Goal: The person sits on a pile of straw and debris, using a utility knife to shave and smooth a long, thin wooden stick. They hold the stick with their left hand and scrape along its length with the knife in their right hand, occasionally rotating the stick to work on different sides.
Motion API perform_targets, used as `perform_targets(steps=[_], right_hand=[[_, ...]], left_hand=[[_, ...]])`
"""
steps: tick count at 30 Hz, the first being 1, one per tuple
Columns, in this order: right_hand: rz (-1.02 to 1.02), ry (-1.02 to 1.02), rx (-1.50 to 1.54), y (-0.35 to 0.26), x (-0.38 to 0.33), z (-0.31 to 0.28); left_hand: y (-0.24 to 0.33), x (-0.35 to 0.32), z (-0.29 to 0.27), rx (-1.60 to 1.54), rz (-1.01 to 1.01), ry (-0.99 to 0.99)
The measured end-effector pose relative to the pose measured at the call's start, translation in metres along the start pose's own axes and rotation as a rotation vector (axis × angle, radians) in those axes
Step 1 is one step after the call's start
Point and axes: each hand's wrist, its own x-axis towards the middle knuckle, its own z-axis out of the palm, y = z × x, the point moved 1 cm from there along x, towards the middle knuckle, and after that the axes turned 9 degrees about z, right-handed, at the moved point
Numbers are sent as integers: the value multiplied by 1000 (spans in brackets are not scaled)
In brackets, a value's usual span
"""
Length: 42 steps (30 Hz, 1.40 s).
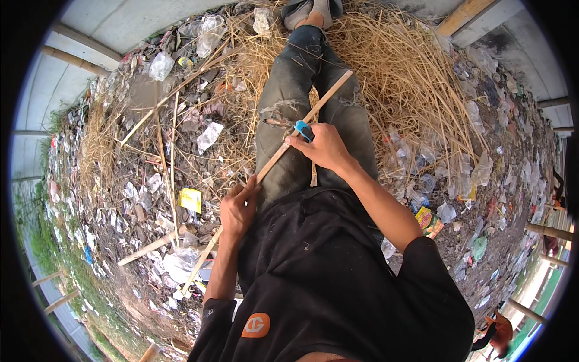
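At frame centre: right hand (322,146), closed around a blue-handled knife (303,130), blade against a long bamboo strip (283,154). Left hand (237,211), lower left of centre, grips the same strip, which runs diagonally across the lap. Pale shaved wood shows along the upper length; the stretch below the left hand seems untrimmed. Straw (392,66) and litter (157,181) surround.

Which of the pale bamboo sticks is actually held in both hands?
The long pale bamboo strip slanting across the lap, gripped by the left hand and right hand; others lie loose.
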Motion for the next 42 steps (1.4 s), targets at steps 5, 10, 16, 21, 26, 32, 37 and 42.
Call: perform_targets(steps=[5,10,16,21,26,32,37,42], right_hand=[[50,-69,76,2,0,-9],[247,121,-71,2,12,-53],[287,176,-402,30,53,-79],[190,309,-416,31,56,-73],[227,297,-408,23,36,-57],[162,421,-416,35,61,-75],[106,116,-440,5,21,-28],[16,-23,-406,-15,-8,14]], left_hand=[[-1,-2,-1,-36,-34,5],[0,0,-1,-142,-141,-22],[-1,2,-2,-180,-171,-74],[-1,-1,2,-229,-190,-35],[1,3,-4,-186,-195,-94],[2,6,-6,-188,-162,-67],[1,4,2,-225,-182,-76],[2,4,0,-269,-244,-99]])
